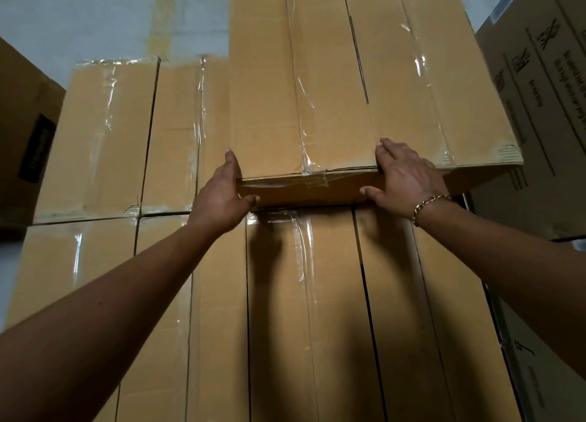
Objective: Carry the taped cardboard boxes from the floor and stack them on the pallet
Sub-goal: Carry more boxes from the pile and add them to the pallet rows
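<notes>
Two layers of taped cardboard boxes are showing. The lower layer (301, 310) is spreading under and to both sides of the fingers. The top box (333, 88) is sitting on that layer and running away from the fingers, with its near end between both hands. Pale floor (95, 15) is showing beyond the fingers, up left. A printed carton (545, 104) is standing right of the right fingers, and a dark carton (22, 136) is sitting well left of the left fingers.

The left hand (228, 193) is pressing the box's near left corner, fingers lying straight up its left side and thumb reaching along the bottom of the near face. The right hand (406, 180) is resting over the near top edge, fingers lying flat and spread on the lid and thumb stretching across the near face. Neither hand is curling round anything.

Clear tape (304, 130) is running down the lid between the two sets of fingers. A gold chain bracelet (428, 203) is hanging on the right wrist.
</notes>
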### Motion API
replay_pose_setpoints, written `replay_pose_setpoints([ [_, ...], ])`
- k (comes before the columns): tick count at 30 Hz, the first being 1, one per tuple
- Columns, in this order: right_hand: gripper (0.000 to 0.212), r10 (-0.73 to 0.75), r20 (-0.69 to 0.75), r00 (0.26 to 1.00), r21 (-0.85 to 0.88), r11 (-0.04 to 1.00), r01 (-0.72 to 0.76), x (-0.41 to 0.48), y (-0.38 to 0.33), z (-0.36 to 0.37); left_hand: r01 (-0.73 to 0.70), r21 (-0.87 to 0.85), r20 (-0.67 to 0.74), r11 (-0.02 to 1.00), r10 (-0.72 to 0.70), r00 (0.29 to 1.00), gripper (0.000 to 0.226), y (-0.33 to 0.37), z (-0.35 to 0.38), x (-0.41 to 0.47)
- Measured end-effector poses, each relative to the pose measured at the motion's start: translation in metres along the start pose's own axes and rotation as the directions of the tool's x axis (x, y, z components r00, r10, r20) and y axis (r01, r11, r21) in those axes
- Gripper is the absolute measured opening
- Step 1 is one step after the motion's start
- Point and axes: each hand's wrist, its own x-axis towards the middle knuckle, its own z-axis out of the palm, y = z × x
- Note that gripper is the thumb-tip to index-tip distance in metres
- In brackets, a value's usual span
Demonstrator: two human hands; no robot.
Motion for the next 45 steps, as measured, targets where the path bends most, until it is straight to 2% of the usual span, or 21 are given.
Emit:
replay_pose_setpoints([
  [5,0.084,0.063,0.130,0.989,-0.024,0.998,-0.061,-0.028,-0.016,-0.009,-0.068,0.008,0.102,0.998,0.067,0.993,0.092,-0.008,-0.013,-0.027],
  [8,0.083,0.059,0.194,0.979,-0.053,0.997,-0.049,-0.056,-0.028,-0.027,-0.110,0.068,0.154,0.992,0.099,0.983,0.093,-0.002,-0.033,-0.052],
  [14,0.082,0.092,0.216,0.972,0.039,0.994,-0.103,-0.136,-0.061,-0.106,-0.167,0.177,0.159,0.970,0.139,0.977,0.089,0.015,-0.126,-0.124],
  [18,0.081,0.102,0.168,0.980,0.155,0.979,-0.128,-0.189,-0.093,-0.178,-0.145,0.169,0.080,0.975,0.133,0.988,0.084,0.019,-0.202,-0.183],
  [23,0.078,0.058,0.092,0.994,0.252,0.964,-0.080,-0.251,-0.135,-0.246,-0.082,0.119,0.002,0.990,0.083,0.997,0.082,0.005,-0.267,-0.272],
  [34,0.076,-0.088,-0.015,0.996,0.380,0.921,0.087,-0.344,-0.202,-0.322,0.042,0.044,-0.248,0.998,-0.030,0.968,0.082,-0.033,-0.384,-0.422],
  [40,0.075,-0.211,-0.041,0.977,0.376,0.902,0.210,-0.365,-0.292,-0.344,0.121,-0.022,-0.336,0.992,-0.121,0.934,0.081,-0.106,-0.441,-0.485],
  [45,0.076,-0.297,-0.056,0.953,0.429,0.855,0.292,-0.360,-0.417,-0.349,0.216,-0.054,-0.355,0.975,-0.221,0.908,0.079,-0.206,-0.487,-0.531],
])
